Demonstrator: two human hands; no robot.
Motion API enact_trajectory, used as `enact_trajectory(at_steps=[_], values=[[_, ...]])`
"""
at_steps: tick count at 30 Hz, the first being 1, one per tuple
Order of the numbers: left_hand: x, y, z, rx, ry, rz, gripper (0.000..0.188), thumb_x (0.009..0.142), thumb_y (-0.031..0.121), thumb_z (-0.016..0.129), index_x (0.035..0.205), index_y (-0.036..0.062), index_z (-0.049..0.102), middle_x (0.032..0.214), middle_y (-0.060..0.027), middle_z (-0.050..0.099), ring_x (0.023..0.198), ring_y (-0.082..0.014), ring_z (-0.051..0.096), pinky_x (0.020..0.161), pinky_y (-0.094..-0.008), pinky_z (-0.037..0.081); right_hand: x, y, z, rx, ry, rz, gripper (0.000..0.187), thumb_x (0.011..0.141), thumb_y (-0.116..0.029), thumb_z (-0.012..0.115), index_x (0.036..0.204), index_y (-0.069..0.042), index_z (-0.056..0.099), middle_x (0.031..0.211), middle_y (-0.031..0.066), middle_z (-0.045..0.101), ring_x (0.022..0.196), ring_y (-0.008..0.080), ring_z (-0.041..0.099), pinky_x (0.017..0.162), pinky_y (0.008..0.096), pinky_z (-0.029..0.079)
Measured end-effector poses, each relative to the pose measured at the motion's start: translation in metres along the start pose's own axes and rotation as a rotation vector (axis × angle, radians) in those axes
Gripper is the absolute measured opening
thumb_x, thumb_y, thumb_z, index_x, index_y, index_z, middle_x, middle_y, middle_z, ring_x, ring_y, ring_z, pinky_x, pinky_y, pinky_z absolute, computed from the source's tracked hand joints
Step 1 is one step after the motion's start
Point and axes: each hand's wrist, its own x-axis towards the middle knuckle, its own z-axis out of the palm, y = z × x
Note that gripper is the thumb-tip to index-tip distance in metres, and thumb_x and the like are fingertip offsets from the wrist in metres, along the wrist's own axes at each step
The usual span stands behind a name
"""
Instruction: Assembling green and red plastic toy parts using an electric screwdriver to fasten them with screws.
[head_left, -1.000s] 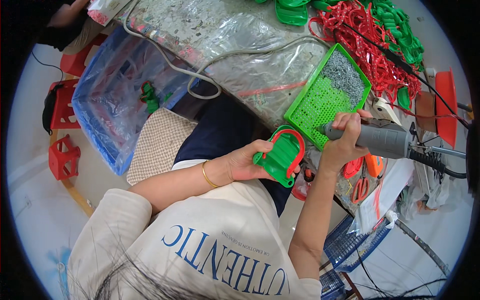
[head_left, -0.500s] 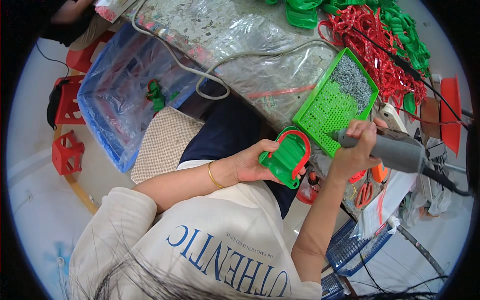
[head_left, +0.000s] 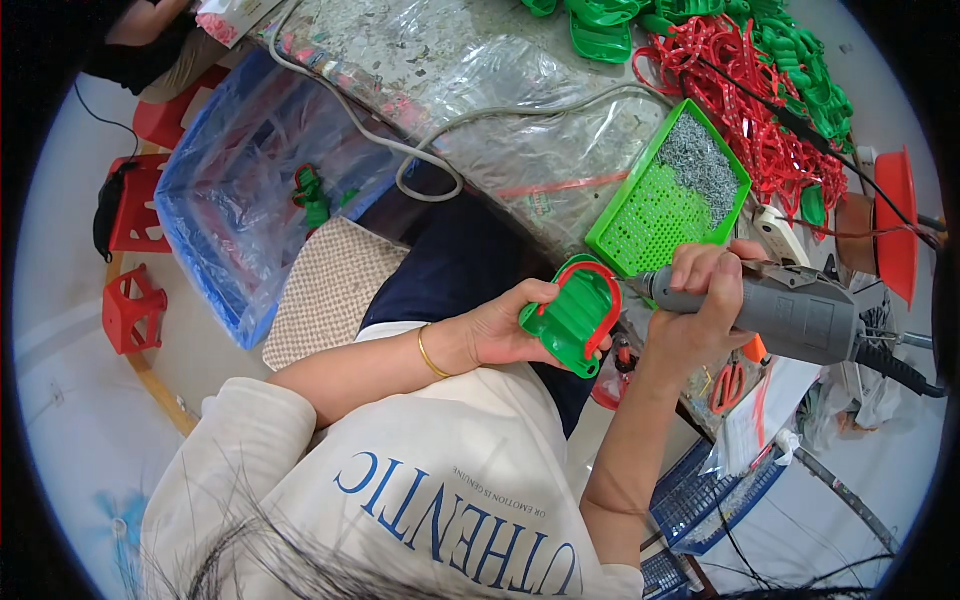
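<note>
My left hand (head_left: 512, 328) grips a green plastic shell-shaped part (head_left: 566, 322), thumb on its near edge and fingers beneath. A red plastic strap (head_left: 611, 292) curves round the part's right side. In my right hand (head_left: 704, 298) is a grey corded electric screwdriver (head_left: 800, 312), lying nearly level. Its tip points left, close to the strap's upper right edge; whether it touches, or carries a screw, is too small to tell. Just beyond sits a bright green perforated tray (head_left: 645, 218), with small silver screws (head_left: 702, 160) heaped at its far right end.
Red straps (head_left: 705, 85) and green plastic parts (head_left: 600, 30) are piled at the table's far right. A grey cable (head_left: 520, 112) loops over the plastic-covered table. At left stands a blue bin (head_left: 215, 285) lined with clear plastic. Red-handled scissors (head_left: 728, 388) lie right of my right forearm.
The screwdriver has moved from over the tray's near edge down and left, and its tip is now beside the red strap. My left hand and the green part have hardly moved.
</note>
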Motion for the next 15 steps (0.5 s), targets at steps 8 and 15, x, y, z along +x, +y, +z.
enact_trajectory(at_steps=[8, 15], values=[[-0.0016, -0.0002, -0.0002, -0.060, -0.057, 0.010, 0.061, 0.082, 0.036, 0.061, 0.130, 0.0034, 0.043, 0.124, -0.0173, 0.053, 0.116, -0.0334, 0.052, 0.096, -0.0504, 0.042, -0.0038, 0.0040, 0.0047, -0.023, 0.025, 0.001, 0.021, 0.082, -0.003, 0.056, 0.100, 0.002, 0.047, 0.059, 0.0024, 0.043, 0.051, 0.0100, 0.040, 0.051, 0.0239, 0.035], [-0.0046, 0.0006, 0.0036, -0.025, -0.133, -0.006, 0.066, 0.082, 0.037, 0.062, 0.133, 0.0031, 0.039, 0.129, -0.0175, 0.050, 0.122, -0.0354, 0.046, 0.097, -0.0506, 0.041, -0.0090, 0.0009, 0.0032, -0.006, -0.021, -0.011, 0.019, 0.083, -0.005, 0.054, 0.100, 0.000, 0.048, 0.059, 0.0024, 0.042, 0.053, 0.0112, 0.039, 0.052, 0.0248, 0.033]])
